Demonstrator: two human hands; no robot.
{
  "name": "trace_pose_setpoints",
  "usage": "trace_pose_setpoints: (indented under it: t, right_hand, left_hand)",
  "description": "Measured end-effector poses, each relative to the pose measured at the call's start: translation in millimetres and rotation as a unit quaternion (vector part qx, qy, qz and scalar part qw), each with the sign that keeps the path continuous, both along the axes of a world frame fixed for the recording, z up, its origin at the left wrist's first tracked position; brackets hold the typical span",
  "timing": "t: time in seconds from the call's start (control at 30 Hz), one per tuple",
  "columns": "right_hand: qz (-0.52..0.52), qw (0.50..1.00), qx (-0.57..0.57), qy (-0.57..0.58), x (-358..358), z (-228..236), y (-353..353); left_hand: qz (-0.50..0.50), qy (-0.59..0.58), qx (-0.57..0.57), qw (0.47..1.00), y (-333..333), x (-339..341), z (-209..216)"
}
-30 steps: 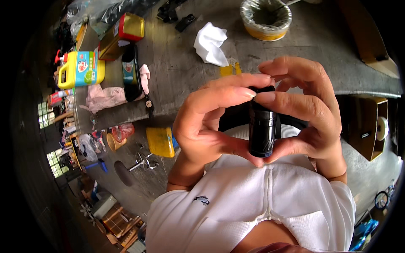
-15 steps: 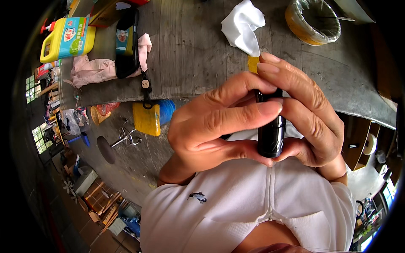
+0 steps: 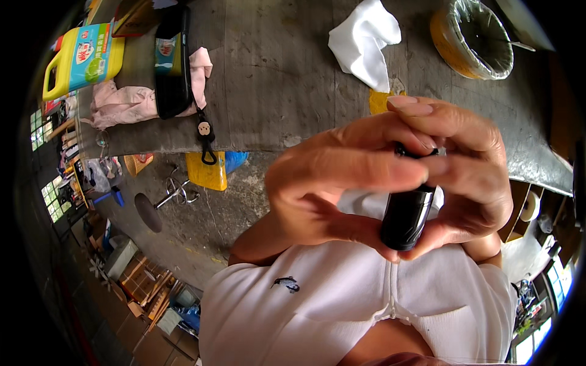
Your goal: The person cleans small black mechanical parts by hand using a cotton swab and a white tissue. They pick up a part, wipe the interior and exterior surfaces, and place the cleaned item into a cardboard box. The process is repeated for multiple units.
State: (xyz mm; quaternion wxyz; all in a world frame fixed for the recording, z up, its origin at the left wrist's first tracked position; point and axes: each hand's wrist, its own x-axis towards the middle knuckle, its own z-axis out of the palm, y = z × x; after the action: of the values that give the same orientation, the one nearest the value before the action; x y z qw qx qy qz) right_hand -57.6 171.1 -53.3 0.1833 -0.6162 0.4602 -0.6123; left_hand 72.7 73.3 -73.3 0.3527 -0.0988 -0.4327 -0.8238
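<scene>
Close in front of my chest, both hands are closed on a small glossy black cylinder (image 3: pixel 405 221), tilted with its upper end leaning right. My left hand (image 3: pixel 323 189) grips it from the left, thumb under the lower end and fingers across the upper part. From the other side my right hand (image 3: pixel 479 161) holds it, its fingers bent over the top and its thumb near the base. Fingers hide most of the upper end, and some are blurred. Beyond the hands, a yellow piece (image 3: pixel 379 102) lies on the bench beside a white cloth (image 3: pixel 365 46).
On the grey bench (image 3: pixel 262 73) a black phone (image 3: pixel 173 73) with a strap rests on a pink cloth (image 3: pixel 125 104). A yellow jug (image 3: pixel 85 58) stands at far left, a plastic-lined tub (image 3: pixel 445 39) at far right. Below are a stool (image 3: pixel 148 212) and a yellow container (image 3: pixel 206 172).
The cylinder has tilted and moved slightly right and down with both hands. My fingers have shifted around its upper part. The bench view has shifted a little.
</scene>
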Motion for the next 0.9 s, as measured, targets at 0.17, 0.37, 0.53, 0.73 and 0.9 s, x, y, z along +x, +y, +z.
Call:
trace_pose_setpoints:
  t: [0.17, 0.37, 0.53, 0.73, 0.9]
  right_hand:
    - [0.020, 0.999, 0.000, -0.026, -6, -9, -7]
    - [0.025, 0.999, 0.020, -0.040, -12, -12, -15]
    - [-0.180, 0.968, 0.136, 0.109, -8, -4, -24]
    - [-0.239, 0.932, 0.177, 0.209, 2, 1, -46]
    - [-0.279, 0.887, 0.228, 0.288, 11, -15, -59]
  left_hand:
    - [-0.106, 0.016, 0.091, 0.990, 1, 2, -16]
    - [-0.153, 0.001, 0.208, 0.966, -1, 7, -21]
    - [-0.129, -0.051, 0.291, 0.946, -11, 15, -15]
    - [-0.164, 0.014, 0.361, 0.918, -23, 23, -14]
    - [-0.165, 0.079, 0.359, 0.915, -30, 25, -14]
